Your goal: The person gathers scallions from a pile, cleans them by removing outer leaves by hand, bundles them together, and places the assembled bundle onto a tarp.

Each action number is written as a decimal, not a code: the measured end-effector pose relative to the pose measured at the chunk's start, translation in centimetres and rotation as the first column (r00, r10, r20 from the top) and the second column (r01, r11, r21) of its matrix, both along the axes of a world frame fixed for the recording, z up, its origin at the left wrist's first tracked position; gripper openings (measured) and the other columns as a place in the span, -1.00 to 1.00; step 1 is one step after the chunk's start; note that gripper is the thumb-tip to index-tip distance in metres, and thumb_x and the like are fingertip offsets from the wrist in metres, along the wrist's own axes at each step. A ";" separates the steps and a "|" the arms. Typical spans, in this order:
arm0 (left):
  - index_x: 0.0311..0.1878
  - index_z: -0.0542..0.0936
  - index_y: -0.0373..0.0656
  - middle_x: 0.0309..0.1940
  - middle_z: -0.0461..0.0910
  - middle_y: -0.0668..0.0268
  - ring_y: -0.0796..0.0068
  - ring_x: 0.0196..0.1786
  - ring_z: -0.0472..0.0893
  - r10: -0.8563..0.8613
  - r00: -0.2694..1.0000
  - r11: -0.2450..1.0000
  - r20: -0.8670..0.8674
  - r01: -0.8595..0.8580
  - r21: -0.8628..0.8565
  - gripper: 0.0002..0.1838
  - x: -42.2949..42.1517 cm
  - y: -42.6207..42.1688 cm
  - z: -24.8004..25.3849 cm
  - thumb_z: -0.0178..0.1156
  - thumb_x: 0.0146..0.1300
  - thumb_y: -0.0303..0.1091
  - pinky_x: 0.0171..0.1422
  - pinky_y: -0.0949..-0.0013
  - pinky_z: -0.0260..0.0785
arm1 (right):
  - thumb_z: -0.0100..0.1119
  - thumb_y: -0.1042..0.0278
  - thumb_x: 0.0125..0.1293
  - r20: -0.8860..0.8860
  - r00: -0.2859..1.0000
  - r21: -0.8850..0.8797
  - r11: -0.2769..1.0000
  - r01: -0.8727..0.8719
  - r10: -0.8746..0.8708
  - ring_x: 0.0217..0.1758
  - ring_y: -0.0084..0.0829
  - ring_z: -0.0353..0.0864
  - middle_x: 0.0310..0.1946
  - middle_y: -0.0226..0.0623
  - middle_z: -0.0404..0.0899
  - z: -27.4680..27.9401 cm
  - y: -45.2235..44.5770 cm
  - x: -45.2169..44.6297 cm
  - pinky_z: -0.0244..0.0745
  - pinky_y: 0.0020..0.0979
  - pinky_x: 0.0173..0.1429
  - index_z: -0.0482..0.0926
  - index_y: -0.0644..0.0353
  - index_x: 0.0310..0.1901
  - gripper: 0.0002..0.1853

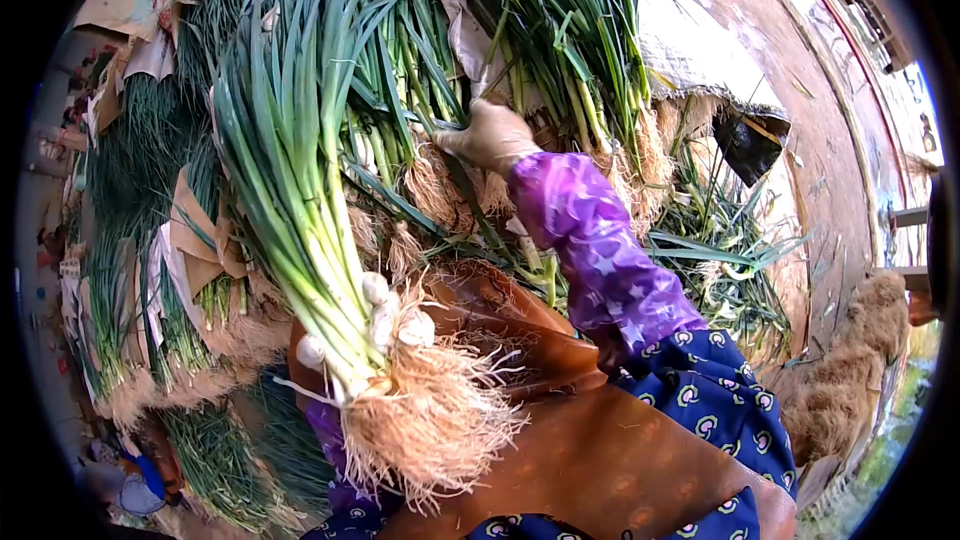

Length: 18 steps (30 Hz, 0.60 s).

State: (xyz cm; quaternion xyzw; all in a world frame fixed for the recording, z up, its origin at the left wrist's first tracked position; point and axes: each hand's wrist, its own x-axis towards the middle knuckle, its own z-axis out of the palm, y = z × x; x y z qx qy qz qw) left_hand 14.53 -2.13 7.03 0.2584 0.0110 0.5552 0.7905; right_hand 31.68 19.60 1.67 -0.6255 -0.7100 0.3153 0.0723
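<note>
A large bunch of long green stalks with white bulbs and pale, shaggy roots [320, 270] lies in front of me, roots toward my lap. My right hand [490, 135], in a pale covering, reaches past it into the pile behind, with its fingers closed round a green stalk. Loose stalks with hanging roots [435, 185] are just beside that hand. My left hand is hidden behind the big bunch; only a bit of its purple sleeve [325, 430] shows below.
More bunches [590, 50] lie at the upper right by a white sack [700, 35]. Leaf scraps [730, 280] cover the right side. Several bunches and brown paper pieces [195, 230] fill the left. A brown apron [600, 460] covers my lap. A person [120, 485] is at the lower left.
</note>
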 end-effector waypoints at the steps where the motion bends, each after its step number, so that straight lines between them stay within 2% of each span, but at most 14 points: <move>1: 0.18 0.24 -0.45 -0.25 0.52 0.02 0.28 -0.21 0.57 0.046 0.999 0.999 -0.005 -0.046 -0.002 -0.29 0.2 0.2 0.4 0.23 0.06 -0.18 0.05 0.14 0.36 | 0.29 -0.19 0.06 -0.137 0.989 -0.032 0.998 -0.057 0.052 -0.10 -0.17 0.62 -0.25 0.06 0.61 -2.9 1.0 -1.4 0.46 -0.32 0.04 0.58 0.40 -0.16 -0.35; 2: 0.18 0.24 -0.46 -0.24 0.52 0.01 0.27 -0.22 0.57 0.075 0.997 0.997 -0.002 -0.075 -0.015 -0.29 -0.1 -0.2 0.4 0.23 0.05 -0.19 0.02 0.14 0.38 | 0.28 -0.07 0.13 -0.231 0.973 0.018 1.000 -0.015 0.019 -0.09 -0.26 0.59 -0.18 0.02 0.60 -6.3 2.2 -2.2 0.47 -0.38 0.00 0.57 0.38 -0.11 -0.43; 3: 0.18 0.23 -0.47 -0.24 0.52 -0.01 0.26 -0.23 0.58 0.104 0.995 0.994 0.005 -0.104 -0.024 -0.29 -0.8 -0.5 0.2 0.22 0.05 -0.20 -0.01 0.15 0.39 | 0.25 0.02 0.18 -0.492 0.867 -0.093 0.995 0.044 -0.084 -0.12 -0.32 0.58 -0.18 -0.04 0.60 -3.0 0.8 -1.6 0.47 -0.41 -0.02 0.57 0.36 -0.10 -0.51; 4: 0.18 0.23 -0.48 -0.24 0.52 -0.02 0.25 -0.24 0.58 0.127 0.992 0.991 0.011 -0.126 -0.041 -0.29 -1.2 -1.0 0.0 0.22 0.04 -0.21 -0.04 0.15 0.41 | 0.23 0.11 0.23 -0.694 0.690 -0.224 0.973 0.062 -0.204 -0.14 -0.38 0.56 -0.18 -0.09 0.61 0.3 -1.0 -0.3 0.48 -0.44 -0.05 0.57 0.34 -0.09 -0.58; 5: 0.17 0.23 -0.49 -0.23 0.52 -0.04 0.24 -0.25 0.59 0.149 0.989 0.988 0.017 -0.148 -0.053 -0.29 -1.8 -1.5 -0.3 0.21 0.03 -0.22 -0.07 0.16 0.42 | 0.18 0.24 0.28 -0.829 0.521 -0.236 0.972 0.002 -0.203 -0.28 -0.46 0.55 -0.27 -0.19 0.63 -0.7 -0.6 0.8 0.49 -0.44 -0.11 0.57 0.29 -0.07 -0.69; 6: 0.17 0.23 -0.50 -0.23 0.52 -0.05 0.23 -0.26 0.59 0.163 0.987 0.984 0.014 -0.161 -0.071 -0.29 -2.2 -1.8 -0.5 0.20 0.03 -0.23 -0.11 0.16 0.43 | 0.18 0.24 0.28 -0.891 0.435 -0.163 0.986 -0.042 -0.129 -0.42 -0.52 0.55 -0.37 -0.23 0.64 3.3 -2.2 2.3 0.51 -0.51 -0.25 0.56 0.31 -0.08 -0.69; 8: 0.17 0.23 -0.52 -0.22 0.52 -0.08 0.21 -0.28 0.60 0.205 0.979 0.969 -0.004 -0.204 -0.138 -0.29 -1.9 -2.1 -1.5 0.19 0.01 -0.25 -0.17 0.17 0.46 | 0.17 0.28 0.28 -0.955 0.184 -0.267 0.948 -0.175 -0.235 -0.56 -0.60 0.52 -0.45 -0.28 0.64 5.2 -3.0 5.0 0.47 -0.58 -0.44 0.57 0.30 -0.12 -0.74; 10: 0.17 0.22 -0.54 -0.22 0.52 -0.11 0.19 -0.31 0.61 0.236 0.971 0.944 -0.035 -0.237 -0.229 -0.29 -1.1 -2.0 -2.7 0.18 0.00 -0.27 -0.23 0.18 0.49 | 0.17 0.33 0.28 -0.876 0.390 -0.294 0.955 0.035 -0.283 -0.61 -0.66 0.51 -0.46 -0.31 0.64 2.3 -2.5 5.6 0.42 -0.65 -0.54 0.58 0.29 -0.18 -0.80; 11: 0.17 0.22 -0.55 -0.22 0.52 -0.12 0.18 -0.32 0.61 0.246 0.968 0.924 -0.055 -0.251 -0.287 -0.29 -0.3 -1.9 -3.4 0.17 -0.01 -0.28 -0.26 0.19 0.51 | 0.18 0.35 0.27 -0.881 0.385 -0.337 0.936 -0.102 -0.276 -0.60 -0.66 0.52 -0.47 -0.33 0.64 1.6 -3.1 6.7 0.42 -0.66 -0.53 0.58 0.28 -0.21 -0.83; 12: 0.17 0.22 -0.56 -0.21 0.52 -0.13 0.17 -0.33 0.61 0.261 0.962 0.898 -0.084 -0.274 -0.345 -0.29 0.3 -1.8 -4.2 0.17 -0.01 -0.29 -0.29 0.20 0.52 | 0.17 0.36 0.28 -0.885 0.317 -0.375 0.925 -0.056 -0.340 -0.61 -0.66 0.52 -0.48 -0.35 0.64 3.1 -5.1 5.6 0.41 -0.68 -0.56 0.58 0.26 -0.24 -0.85; 14: 0.16 0.22 -0.58 -0.21 0.52 -0.16 0.15 -0.35 0.62 0.269 0.954 0.846 -0.133 -0.300 -0.440 -0.29 2.2 -1.9 -4.9 0.16 -0.03 -0.31 -0.35 0.21 0.55 | 0.15 0.36 0.29 -0.929 0.229 -0.325 0.935 -0.139 -0.289 -0.59 -0.66 0.54 -0.48 -0.34 0.64 2.0 -7.0 4.4 0.43 -0.70 -0.56 0.57 0.25 -0.26 -0.86; 15: 0.16 0.22 -0.59 -0.20 0.52 -0.18 0.14 -0.36 0.62 0.276 0.948 0.826 -0.160 -0.319 -0.465 -0.29 2.9 -2.0 -4.9 0.15 -0.03 -0.32 -0.38 0.21 0.56 | 0.14 0.36 0.30 -0.929 0.207 -0.334 0.937 -0.103 -0.308 -0.60 -0.66 0.53 -0.50 -0.35 0.62 1.6 -7.8 3.0 0.41 -0.69 -0.57 0.57 0.24 -0.27 -0.87; 16: 0.16 0.21 -0.60 -0.20 0.52 -0.19 0.13 -0.37 0.63 0.276 0.943 0.809 -0.187 -0.333 -0.484 -0.29 3.6 -2.1 -5.1 0.14 -0.04 -0.33 -0.41 0.22 0.58 | 0.14 0.35 0.30 -0.932 0.189 -0.341 0.925 -0.167 -0.309 -0.63 -0.65 0.49 -0.53 -0.38 0.60 1.6 -8.5 2.2 0.39 -0.66 -0.56 0.57 0.22 -0.26 -0.87; 18: 0.16 0.21 -0.62 -0.19 0.52 -0.22 0.11 -0.39 0.64 0.255 0.944 0.803 -0.211 -0.328 -0.498 -0.29 3.7 -2.6 -5.7 0.13 -0.05 -0.35 -0.48 0.23 0.61 | 0.14 0.29 0.31 -0.907 0.302 -0.355 0.919 -0.173 -0.293 -0.64 -0.65 0.47 -0.56 -0.38 0.59 2.0 -11.0 0.9 0.40 -0.61 -0.57 0.58 0.24 -0.22 -0.81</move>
